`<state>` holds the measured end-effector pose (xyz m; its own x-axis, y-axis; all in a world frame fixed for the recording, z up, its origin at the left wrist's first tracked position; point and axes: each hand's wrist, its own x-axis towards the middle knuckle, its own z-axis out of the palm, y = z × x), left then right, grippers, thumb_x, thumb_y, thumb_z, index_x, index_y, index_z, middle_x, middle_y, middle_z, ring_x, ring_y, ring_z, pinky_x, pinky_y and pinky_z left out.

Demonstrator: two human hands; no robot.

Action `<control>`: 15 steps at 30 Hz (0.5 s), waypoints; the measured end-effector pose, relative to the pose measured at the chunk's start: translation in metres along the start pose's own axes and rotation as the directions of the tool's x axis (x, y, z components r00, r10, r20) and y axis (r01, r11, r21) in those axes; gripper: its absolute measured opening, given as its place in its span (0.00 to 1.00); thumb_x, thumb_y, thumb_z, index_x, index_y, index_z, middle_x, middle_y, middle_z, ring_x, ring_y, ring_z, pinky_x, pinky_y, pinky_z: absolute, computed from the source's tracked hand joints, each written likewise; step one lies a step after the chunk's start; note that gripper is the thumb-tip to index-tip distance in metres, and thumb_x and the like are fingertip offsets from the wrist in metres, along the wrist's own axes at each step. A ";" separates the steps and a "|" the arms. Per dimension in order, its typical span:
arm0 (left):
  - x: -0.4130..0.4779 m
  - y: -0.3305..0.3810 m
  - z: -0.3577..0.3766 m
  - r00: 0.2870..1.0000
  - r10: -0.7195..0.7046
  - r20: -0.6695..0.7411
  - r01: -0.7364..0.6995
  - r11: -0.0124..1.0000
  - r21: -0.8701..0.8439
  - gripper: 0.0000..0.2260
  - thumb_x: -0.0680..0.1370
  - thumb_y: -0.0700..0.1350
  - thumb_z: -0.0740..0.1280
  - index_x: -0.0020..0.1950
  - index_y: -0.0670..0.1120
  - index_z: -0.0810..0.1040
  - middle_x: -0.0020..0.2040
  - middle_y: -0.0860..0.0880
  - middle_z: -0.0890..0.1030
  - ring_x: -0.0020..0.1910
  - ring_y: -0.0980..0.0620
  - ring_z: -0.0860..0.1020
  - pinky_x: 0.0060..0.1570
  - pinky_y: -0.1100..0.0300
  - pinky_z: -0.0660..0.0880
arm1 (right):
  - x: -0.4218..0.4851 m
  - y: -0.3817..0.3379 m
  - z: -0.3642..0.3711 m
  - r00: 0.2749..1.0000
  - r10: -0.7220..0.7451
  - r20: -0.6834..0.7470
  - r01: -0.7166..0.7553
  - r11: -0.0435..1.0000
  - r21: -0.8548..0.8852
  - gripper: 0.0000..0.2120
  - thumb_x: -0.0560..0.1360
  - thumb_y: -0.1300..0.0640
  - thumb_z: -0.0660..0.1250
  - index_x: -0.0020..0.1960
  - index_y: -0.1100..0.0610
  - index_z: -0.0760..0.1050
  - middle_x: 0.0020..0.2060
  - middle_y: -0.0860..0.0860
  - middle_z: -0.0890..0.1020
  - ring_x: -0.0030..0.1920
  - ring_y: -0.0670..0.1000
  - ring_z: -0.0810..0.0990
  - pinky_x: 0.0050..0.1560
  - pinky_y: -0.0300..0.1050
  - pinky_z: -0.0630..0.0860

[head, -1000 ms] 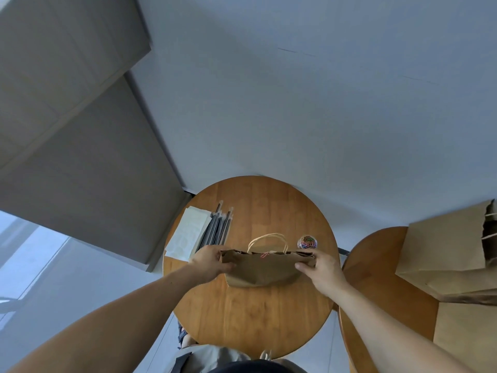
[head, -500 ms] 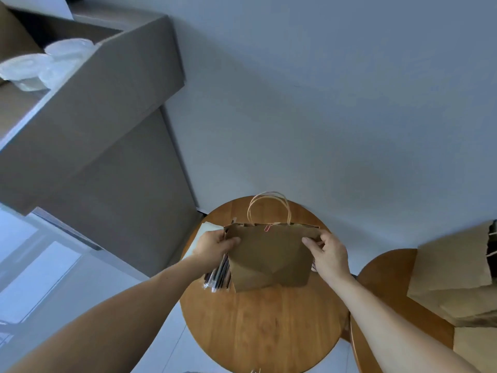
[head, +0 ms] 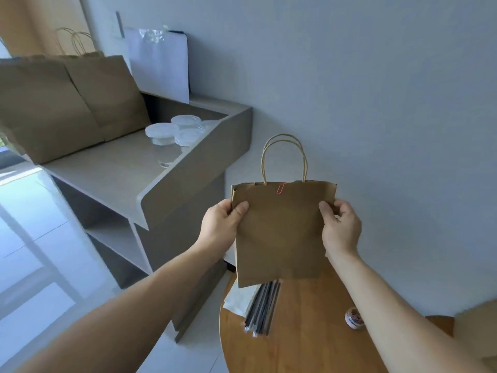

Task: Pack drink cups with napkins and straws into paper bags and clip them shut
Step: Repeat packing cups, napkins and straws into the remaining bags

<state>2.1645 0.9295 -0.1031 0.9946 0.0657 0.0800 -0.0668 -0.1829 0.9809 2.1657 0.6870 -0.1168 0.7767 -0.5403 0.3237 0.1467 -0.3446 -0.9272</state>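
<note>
Above the far edge of the round wooden tabletop (head: 309, 343), a small brown paper bag (head: 279, 238) was held upright in the air, its twisted handles (head: 284, 138) standing up and a red paper clip (head: 281, 188) fastened over the middle of its closed top edge; the left hand (head: 219, 226) pinched the bag's left edge near the top, thumb laid across the front; the right hand (head: 340, 228) gripped the right edge likewise, its fingers (head: 343, 210) curled round the paper; below the bag, a bundle of dark wrapped straws (head: 262, 308) lay on the tabletop, touching a stack of white napkins (head: 238, 298) on its left; near the right forearm stood a small round tub of coloured clips (head: 354, 318); part of another brown bag (head: 476, 327) showed at the right margin; to the left, a grey shelf unit (head: 188, 168) carried clear lidded cups (head: 174, 131) and two large brown bags (head: 67, 103), with a white sheet (head: 158, 60) leaning on the wall behind them.
</note>
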 end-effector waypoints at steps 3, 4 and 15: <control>-0.008 0.035 -0.037 0.993 0.079 -0.083 -0.080 0.997 -0.011 0.14 0.80 0.54 0.67 0.48 0.44 0.81 0.44 0.45 0.85 0.44 0.45 0.82 0.48 0.46 0.79 | -0.008 -0.051 0.019 0.999 -0.048 -0.007 0.048 0.997 0.064 0.03 0.78 0.51 0.69 0.49 0.49 0.77 0.40 0.37 0.79 0.39 0.34 0.77 0.42 0.32 0.71; -0.010 0.047 -0.050 0.989 0.103 -0.107 -0.106 0.994 -0.022 0.15 0.80 0.54 0.66 0.49 0.41 0.80 0.45 0.42 0.84 0.44 0.43 0.82 0.50 0.44 0.78 | -0.011 -0.069 0.025 0.998 -0.066 -0.007 0.066 0.994 0.089 0.02 0.78 0.52 0.69 0.49 0.48 0.77 0.40 0.37 0.80 0.39 0.33 0.78 0.42 0.31 0.71; 0.006 0.120 -0.172 0.906 0.239 -0.348 -0.299 0.946 -0.128 0.18 0.76 0.56 0.67 0.46 0.40 0.79 0.38 0.45 0.79 0.37 0.49 0.74 0.40 0.51 0.73 | -0.027 -0.203 0.103 0.978 -0.192 0.079 0.157 0.933 0.324 0.07 0.76 0.54 0.71 0.42 0.43 0.78 0.36 0.36 0.82 0.39 0.36 0.80 0.45 0.37 0.76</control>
<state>2.1487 1.0765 0.0454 0.8579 0.3576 0.3690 -0.3706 -0.0668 0.9264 2.1782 0.8508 0.0438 0.7801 -0.4019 0.4794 0.4569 -0.1574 -0.8755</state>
